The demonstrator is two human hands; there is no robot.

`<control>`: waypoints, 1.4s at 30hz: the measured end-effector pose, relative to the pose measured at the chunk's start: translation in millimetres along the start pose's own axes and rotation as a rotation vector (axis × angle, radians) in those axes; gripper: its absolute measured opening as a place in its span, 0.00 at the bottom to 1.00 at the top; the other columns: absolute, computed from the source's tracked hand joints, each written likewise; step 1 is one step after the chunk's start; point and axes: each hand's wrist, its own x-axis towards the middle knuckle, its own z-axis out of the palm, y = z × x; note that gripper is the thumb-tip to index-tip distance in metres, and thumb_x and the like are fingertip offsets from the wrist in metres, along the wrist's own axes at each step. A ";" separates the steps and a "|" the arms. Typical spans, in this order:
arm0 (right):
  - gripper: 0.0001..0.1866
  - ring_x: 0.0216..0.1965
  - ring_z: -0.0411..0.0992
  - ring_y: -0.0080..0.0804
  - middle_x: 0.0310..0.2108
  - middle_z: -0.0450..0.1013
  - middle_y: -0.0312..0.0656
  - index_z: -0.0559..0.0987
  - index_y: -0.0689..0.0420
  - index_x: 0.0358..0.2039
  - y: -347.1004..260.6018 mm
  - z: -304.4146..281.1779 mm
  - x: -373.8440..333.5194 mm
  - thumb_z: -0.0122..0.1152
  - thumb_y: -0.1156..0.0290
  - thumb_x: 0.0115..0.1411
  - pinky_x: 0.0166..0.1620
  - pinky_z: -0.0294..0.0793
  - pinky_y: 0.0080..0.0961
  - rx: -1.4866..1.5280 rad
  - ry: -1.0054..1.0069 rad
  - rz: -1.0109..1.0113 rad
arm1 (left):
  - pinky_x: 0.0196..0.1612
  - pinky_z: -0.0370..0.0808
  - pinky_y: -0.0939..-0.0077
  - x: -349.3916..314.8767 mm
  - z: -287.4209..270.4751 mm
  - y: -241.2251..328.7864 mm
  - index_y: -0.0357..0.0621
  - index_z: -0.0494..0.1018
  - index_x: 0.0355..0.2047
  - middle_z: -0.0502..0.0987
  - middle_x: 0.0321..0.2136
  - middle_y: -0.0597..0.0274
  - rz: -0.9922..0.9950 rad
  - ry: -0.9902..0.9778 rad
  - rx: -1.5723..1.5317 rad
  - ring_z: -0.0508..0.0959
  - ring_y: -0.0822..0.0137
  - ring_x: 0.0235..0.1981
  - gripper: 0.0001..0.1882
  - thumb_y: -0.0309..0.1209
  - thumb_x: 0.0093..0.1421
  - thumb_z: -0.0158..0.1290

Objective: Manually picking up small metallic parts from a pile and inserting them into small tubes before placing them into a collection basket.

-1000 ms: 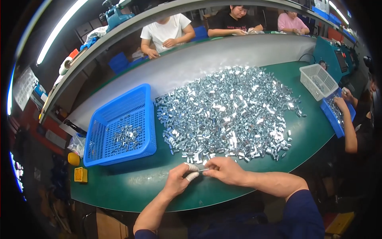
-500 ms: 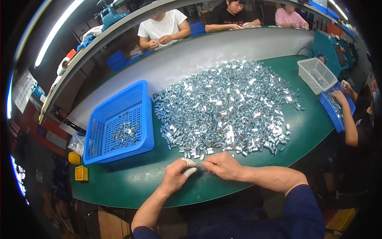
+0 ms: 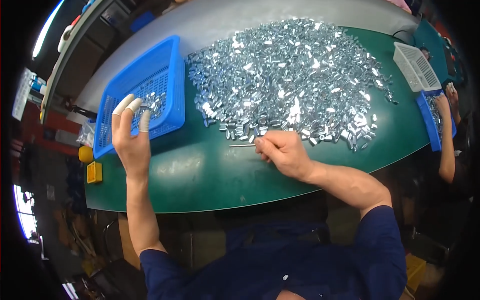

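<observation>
My left hand is raised at the near side of a blue plastic basket, with pale finger covers on the thumb and two fingers. Its fingers are apart, and nothing shows between them. Inside the basket lies a small heap of shiny metal pieces. My right hand is closed round a thin metal rod, which sticks out leftward over the green tabletop. Just beyond that hand spreads a large pile of small silvery metal pieces.
A yellow box and a round yellow object stand at the table's left edge. At the right are a white basket and a blue bin, where another person's hands work. A grey wall runs behind the pile.
My left hand has left the rod's end and moved left to the basket, its fingers now spread. My right hand keeps the rod. The view has tilted down.
</observation>
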 end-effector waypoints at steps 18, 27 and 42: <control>0.16 0.23 0.76 0.24 0.22 0.78 0.40 0.82 0.63 0.29 2.8 1.1 -7.4 0.59 0.66 0.71 0.27 0.74 0.24 -0.043 -0.033 -0.032 | 0.44 0.77 0.64 -101.3 76.5 24.0 0.37 0.77 0.36 0.78 0.35 0.53 -0.309 -0.483 -0.254 0.80 0.51 0.38 0.09 0.20 0.56 0.64; 0.11 0.23 0.70 0.21 0.24 0.76 0.38 0.83 0.62 0.33 1.5 2.8 -2.2 0.62 0.67 0.70 0.28 0.70 0.25 -0.059 0.070 -0.045 | 0.43 0.77 0.69 -96.5 62.8 53.1 0.36 0.79 0.38 0.81 0.36 0.55 -0.330 -0.515 -0.532 0.81 0.60 0.37 0.09 0.19 0.57 0.64; 0.06 0.29 0.77 0.42 0.29 0.78 0.45 0.83 0.60 0.35 8.0 5.3 -3.6 0.65 0.70 0.64 0.33 0.74 0.36 -0.241 0.109 -0.205 | 0.41 0.77 0.72 -99.8 69.7 81.4 0.35 0.80 0.38 0.82 0.34 0.55 -0.340 -0.546 -0.697 0.82 0.65 0.34 0.09 0.20 0.57 0.65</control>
